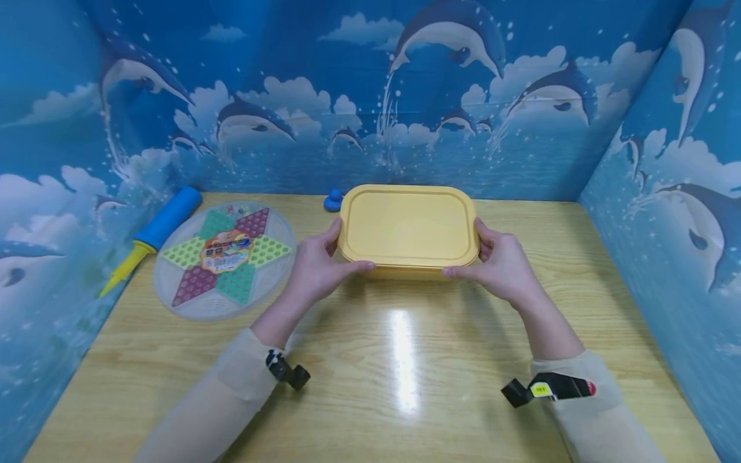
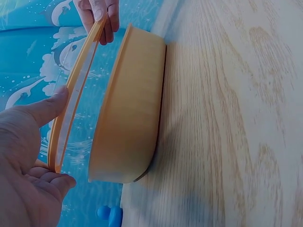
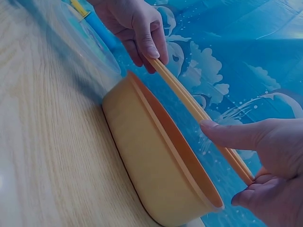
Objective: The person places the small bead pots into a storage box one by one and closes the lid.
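Both hands hold a yellow rectangular lid [image 1: 408, 225] with rounded corners, one at each end. My left hand [image 1: 318, 260] grips its left end, thumb along the near edge and fingers at the side and underneath. At the right end my right hand [image 1: 502, 263] pinches it the same way. Directly below the lid stands a yellow box [image 2: 130, 109] on the table. The wrist views show a gap between the lid and the box rim [image 3: 165, 127], so the lid is raised off it. From the head view the lid hides most of the box.
Left on the wooden table [image 1: 347, 399] lies a round Chinese checkers board [image 1: 226, 260] in clear packaging. Beside it, against the dolphin-print wall, leans a blue and yellow pump-like toy [image 1: 168, 222]. A small blue rubber duck [image 1: 333, 200] sits behind the box's left corner.
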A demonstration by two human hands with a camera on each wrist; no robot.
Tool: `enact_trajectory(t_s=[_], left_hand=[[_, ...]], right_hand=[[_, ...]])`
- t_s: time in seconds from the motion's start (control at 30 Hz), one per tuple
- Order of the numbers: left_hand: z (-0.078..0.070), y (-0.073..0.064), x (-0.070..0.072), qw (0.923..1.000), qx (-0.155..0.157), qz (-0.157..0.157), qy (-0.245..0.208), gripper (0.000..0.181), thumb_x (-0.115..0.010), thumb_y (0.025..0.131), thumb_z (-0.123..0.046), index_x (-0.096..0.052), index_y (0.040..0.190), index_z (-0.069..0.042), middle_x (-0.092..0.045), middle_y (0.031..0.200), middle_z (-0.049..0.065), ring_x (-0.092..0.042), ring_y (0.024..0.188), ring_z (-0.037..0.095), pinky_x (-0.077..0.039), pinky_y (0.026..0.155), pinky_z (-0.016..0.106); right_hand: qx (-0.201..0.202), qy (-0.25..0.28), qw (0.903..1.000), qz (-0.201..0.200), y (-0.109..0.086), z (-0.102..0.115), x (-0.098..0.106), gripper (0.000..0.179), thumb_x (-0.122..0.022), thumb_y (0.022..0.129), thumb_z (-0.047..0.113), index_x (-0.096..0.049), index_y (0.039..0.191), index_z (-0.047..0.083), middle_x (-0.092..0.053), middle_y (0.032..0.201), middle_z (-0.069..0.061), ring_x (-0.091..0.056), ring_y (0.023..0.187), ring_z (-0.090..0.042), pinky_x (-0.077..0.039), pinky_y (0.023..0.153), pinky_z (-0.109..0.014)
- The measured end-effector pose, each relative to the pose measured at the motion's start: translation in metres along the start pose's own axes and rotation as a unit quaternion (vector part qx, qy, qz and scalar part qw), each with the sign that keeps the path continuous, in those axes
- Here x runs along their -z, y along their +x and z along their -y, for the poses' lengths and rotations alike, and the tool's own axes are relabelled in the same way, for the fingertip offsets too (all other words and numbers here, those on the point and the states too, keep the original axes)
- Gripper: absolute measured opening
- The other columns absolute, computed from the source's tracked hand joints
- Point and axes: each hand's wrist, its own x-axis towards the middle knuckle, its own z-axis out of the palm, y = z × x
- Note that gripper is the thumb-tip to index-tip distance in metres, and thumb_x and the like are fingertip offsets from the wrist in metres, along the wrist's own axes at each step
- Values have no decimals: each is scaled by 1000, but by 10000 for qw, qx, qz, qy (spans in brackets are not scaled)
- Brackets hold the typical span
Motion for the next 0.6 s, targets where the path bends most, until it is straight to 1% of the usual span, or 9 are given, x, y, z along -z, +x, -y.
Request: enact_trajectory(t_s=[0.27, 0.43, 0.6], left_hand=[[7, 3, -5, 9998, 115, 44, 159, 122, -100, 70, -44, -32, 162, -3, -32, 167, 13, -43, 147, 28, -46, 115, 36], [11, 4, -8, 9996, 126, 24, 240, 122, -100, 71, -44, -32, 162, -3, -31, 167, 15, -43, 147, 29, -47, 115, 38], [12, 5, -10, 9996, 166, 101, 202, 121, -100, 71, -43, -31, 162, -2, -31, 168, 16, -41, 149, 29, -46, 116, 40]], right_hand=[[-128, -133, 9997, 148, 4, 0, 0, 124, -97, 80, 28, -13, 165, -1, -11, 173, -16, -29, 154, -33, -40, 120, -44], [-180, -164, 9995, 209, 9, -2, -2, 123, -97, 80, 27, -12, 165, -2, -10, 173, -17, -28, 155, -33, -40, 120, -43], [-272, -276, 9990, 243, 12, -4, -3, 123, -96, 81, 28, -11, 165, -3, -11, 172, -18, -29, 154, -33, -41, 119, -43]])
